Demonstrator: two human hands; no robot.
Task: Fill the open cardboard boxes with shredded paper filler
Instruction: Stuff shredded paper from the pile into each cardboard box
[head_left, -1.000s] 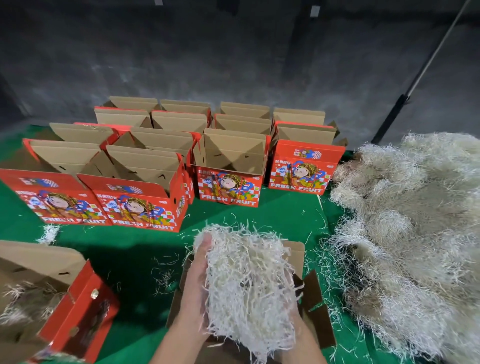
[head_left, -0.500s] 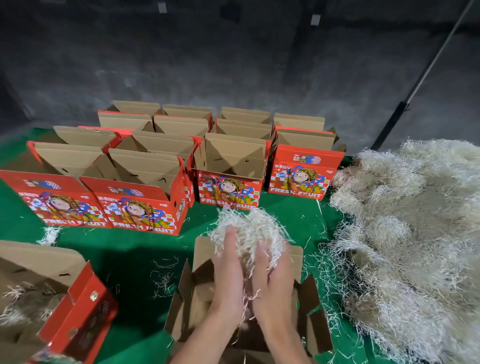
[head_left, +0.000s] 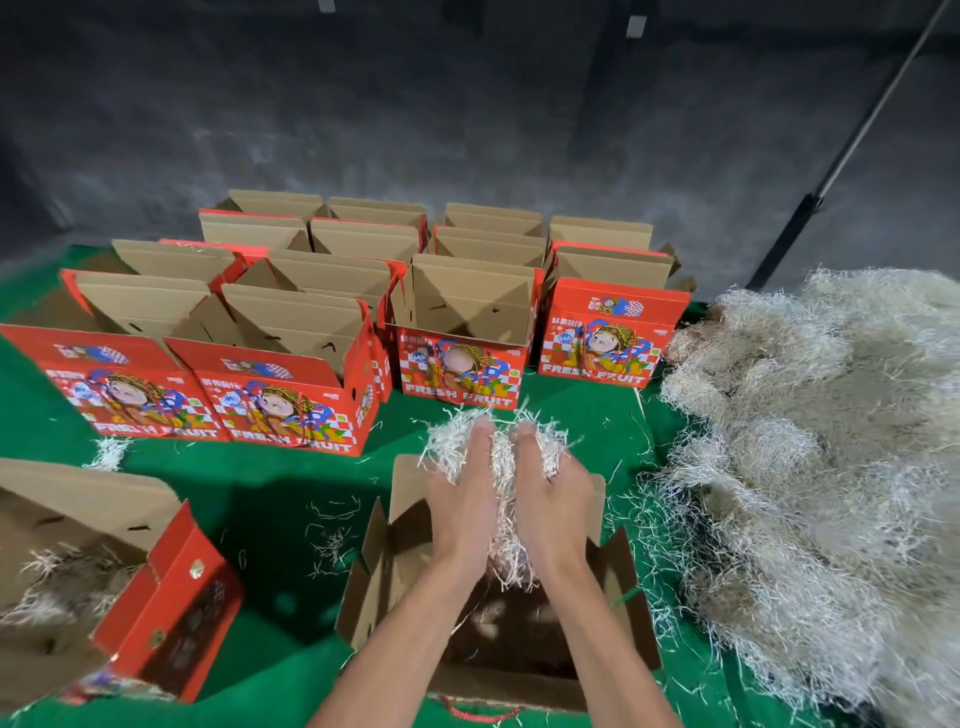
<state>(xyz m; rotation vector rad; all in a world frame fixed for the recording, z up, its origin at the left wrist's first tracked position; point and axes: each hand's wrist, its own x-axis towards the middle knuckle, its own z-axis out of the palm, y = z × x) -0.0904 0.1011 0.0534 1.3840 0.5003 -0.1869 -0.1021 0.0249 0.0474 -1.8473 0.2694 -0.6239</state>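
An open cardboard box (head_left: 374, 577) stands on the green mat right in front of me, flaps spread. Over its opening, my left hand (head_left: 462, 514) and my right hand (head_left: 550, 509) press side by side on a wad of white shredded paper (head_left: 501, 457), fingers curled into it. Strands hang down between my palms into the box. A big heap of shredded paper (head_left: 810, 467) lies to the right. Several open red "FRESH FRUIT" boxes (head_left: 291, 384) stand in rows behind.
A red box (head_left: 171, 608) at the lower left holds some shredded paper. Loose strands (head_left: 332, 540) lie scattered on the green mat (head_left: 260, 493). A dark grey wall rises behind the rows, and a dark pole (head_left: 841, 156) leans at the upper right.
The wad was held wide and flat a second ago. My hands have since drawn together over it, squeezing it smaller and lowering it toward the box opening.
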